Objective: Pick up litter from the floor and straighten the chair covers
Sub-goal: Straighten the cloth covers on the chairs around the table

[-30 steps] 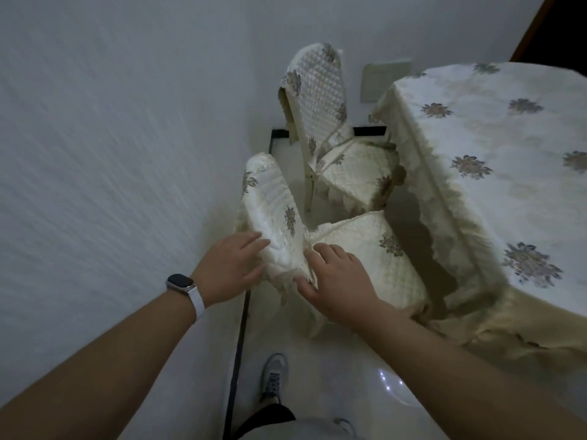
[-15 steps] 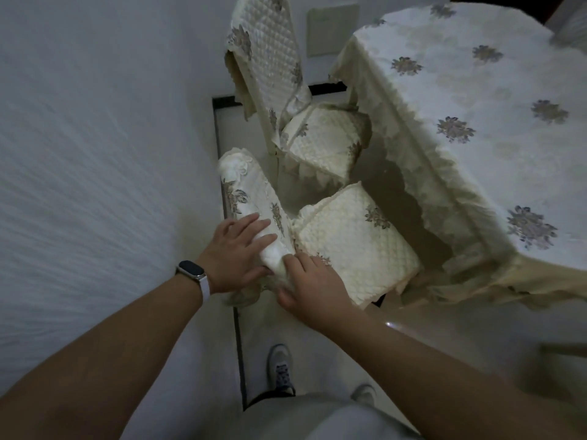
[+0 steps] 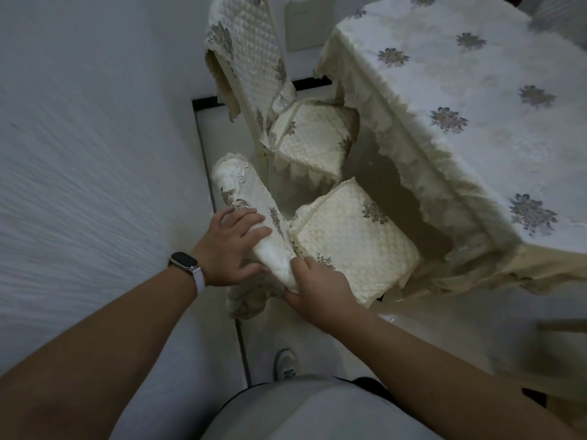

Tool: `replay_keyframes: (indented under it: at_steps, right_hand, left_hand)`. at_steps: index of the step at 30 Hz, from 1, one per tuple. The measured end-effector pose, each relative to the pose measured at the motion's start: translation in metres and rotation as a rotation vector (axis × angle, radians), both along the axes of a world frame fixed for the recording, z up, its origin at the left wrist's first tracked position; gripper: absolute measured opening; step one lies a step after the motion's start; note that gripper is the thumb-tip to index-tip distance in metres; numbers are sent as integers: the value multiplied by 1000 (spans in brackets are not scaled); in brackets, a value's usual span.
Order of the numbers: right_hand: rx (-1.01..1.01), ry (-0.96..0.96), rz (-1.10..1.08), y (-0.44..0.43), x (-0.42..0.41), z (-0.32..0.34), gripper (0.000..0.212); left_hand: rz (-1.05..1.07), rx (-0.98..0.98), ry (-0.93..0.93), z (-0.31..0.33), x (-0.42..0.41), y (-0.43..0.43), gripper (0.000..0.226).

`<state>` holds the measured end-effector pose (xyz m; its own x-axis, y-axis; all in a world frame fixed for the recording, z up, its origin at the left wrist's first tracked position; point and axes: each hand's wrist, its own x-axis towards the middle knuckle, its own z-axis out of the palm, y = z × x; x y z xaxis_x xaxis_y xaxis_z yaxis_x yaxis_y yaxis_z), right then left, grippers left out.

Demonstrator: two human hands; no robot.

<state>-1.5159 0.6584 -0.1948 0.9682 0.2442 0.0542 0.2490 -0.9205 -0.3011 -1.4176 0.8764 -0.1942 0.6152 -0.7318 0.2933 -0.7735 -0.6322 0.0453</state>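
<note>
Near chair's backrest cover point(image 3: 244, 192): cream, quilted, floral print, left of the table point(image 3: 486, 147), between the table and the wall point(image 3: 79, 154). Left hand point(image 3: 232, 249) lies flat on the cover, fingers spread and straight, gripping nothing. Right hand point(image 3: 320, 290) pinches the cover's near end, fingers and thumb curled on the fabric. Seat cover point(image 3: 352, 236) of the same chair sits against the table's left edge. Second covered chair point(image 3: 251, 58) stands further along that side of the table, backrest upright. Watch point(image 3: 185, 265) on left wrist.
</note>
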Motion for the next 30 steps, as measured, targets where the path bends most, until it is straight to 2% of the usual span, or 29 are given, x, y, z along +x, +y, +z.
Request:
replay_keyframes:
  at_steps: [5, 7, 16, 22, 25, 30]
  right_hand:
    - [47, -51, -72, -13, 5, 8, 43]
    - [78, -80, -110, -28, 9, 17, 48]
    - [21, -176, -172, -115, 46, 57, 36]
    - [-50, -232, -182, -160, 79, 73, 43]
    - [-81, -268, -240, -173, 98, 77, 38]
    - [-16, -353, -289, -201, 122, 83, 36]
  left_hand:
    - [-116, 8, -75, 12, 27, -20, 50]
    - [-157, -14, -108, 19, 38, -37, 47]
    - [-256, -149, -152, 48, 97, -135, 65]
    - [-324, -159, -178, 68, 130, -192, 63]
    - [-330, -164, -173, 77, 142, -218, 67]
    - [-341, -190, -187, 86, 162, -255, 68]
